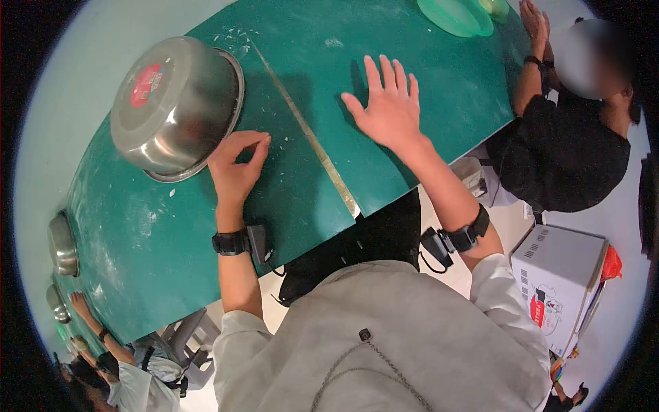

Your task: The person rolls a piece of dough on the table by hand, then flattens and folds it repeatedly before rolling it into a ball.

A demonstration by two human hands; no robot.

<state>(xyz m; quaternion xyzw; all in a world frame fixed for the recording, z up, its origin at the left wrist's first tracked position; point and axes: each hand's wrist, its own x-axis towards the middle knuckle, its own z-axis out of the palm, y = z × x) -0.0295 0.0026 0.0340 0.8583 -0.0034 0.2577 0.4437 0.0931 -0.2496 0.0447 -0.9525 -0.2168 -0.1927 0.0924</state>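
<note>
My left hand (237,161) is beside the rim of a large upturned steel bowl (171,106) with a red label. Its thumb and index finger meet in a pinch; anything between the fingertips is too small to make out. My right hand (390,110) is spread flat, palm down, over the green table (453,89), holding nothing. Between the two hands a narrow pale seam (309,130) runs across the tabletop. White powdery specks dot the surface near the bowl.
Green plastic dishes (458,15) stand at the far edge, near a person in black (563,151) on the right. Smaller steel bowls (63,244) and another person (141,378) are at lower left. A white box (556,275) stands at the right.
</note>
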